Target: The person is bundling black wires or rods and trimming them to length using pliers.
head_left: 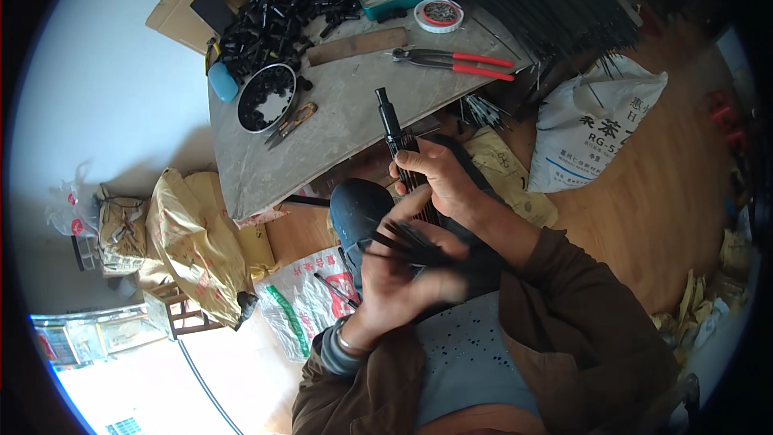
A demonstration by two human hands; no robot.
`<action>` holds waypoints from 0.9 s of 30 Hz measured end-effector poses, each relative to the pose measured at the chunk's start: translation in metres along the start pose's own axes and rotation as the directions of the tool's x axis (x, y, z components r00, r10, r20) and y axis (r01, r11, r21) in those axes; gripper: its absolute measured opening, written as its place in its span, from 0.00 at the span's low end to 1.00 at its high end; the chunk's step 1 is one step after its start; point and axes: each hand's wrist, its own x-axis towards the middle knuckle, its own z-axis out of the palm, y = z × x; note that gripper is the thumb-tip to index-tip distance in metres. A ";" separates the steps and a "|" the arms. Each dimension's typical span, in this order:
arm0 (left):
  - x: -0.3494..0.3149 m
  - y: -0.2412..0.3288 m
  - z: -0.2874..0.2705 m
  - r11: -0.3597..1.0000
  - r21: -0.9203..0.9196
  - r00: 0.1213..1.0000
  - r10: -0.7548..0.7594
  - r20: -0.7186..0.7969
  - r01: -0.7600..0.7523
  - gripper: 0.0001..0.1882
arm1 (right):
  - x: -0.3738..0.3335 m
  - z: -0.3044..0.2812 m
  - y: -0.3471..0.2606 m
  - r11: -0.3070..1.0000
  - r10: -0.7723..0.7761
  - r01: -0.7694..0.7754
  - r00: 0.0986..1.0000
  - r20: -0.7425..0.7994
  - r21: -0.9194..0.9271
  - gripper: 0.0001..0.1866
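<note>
In front of my lap, my right hand [441,176] is closed round what looks like a folded black umbrella frame [408,145], its thumb pressed along the thin ribs. A smooth black tube with a narrower tip [387,113] sticks up from the frame, tilted a little to the left. Lower down, my left hand [390,270] is smeared by motion, and its grip cannot be made out. Thin dark rib ends [415,246] fan out across that hand's fingers. My fingers hide part of the frame's lower half.
Pincers with red handles [475,64], scissors [294,125], a bowl of small black parts [268,98] and a flat wooden strip [357,47] lie on the grey table [354,113]. Behind are heaped black parts [282,12] and long black rods [539,0]. A white sack [592,129] stands right.
</note>
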 end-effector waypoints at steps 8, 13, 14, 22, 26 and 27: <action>0.078 -0.038 -0.058 0.954 0.298 0.871 0.163 -0.463 -0.020 0.16 | 0.014 0.027 0.020 0.908 -0.378 0.350 0.921 -0.092 -0.230 0.13; 0.079 -0.030 -0.059 0.974 0.197 0.895 -0.017 -0.445 0.116 0.12 | 0.015 0.027 0.022 0.887 -0.438 0.413 0.894 -0.094 -0.207 0.15; 0.078 -0.031 -0.059 0.971 0.207 0.896 -0.019 -0.443 0.123 0.12 | 0.014 0.026 0.022 0.873 -0.455 0.427 0.887 -0.077 -0.237 0.15; 0.074 -0.045 -0.071 0.977 0.215 0.892 0.102 -0.440 -0.006 0.10 | -0.002 0.011 -0.006 0.452 -0.562 0.399 0.822 0.092 -0.797 0.11; 0.069 -0.049 -0.074 0.976 0.214 0.903 0.121 -0.413 -0.033 0.10 | 0.001 0.002 -0.020 0.604 -0.306 0.277 0.946 0.103 -0.748 0.14; 0.068 -0.048 -0.073 0.979 0.198 0.903 0.130 -0.409 -0.051 0.10 | 0.002 0.000 -0.020 0.604 -0.309 0.276 0.946 0.100 -0.748 0.14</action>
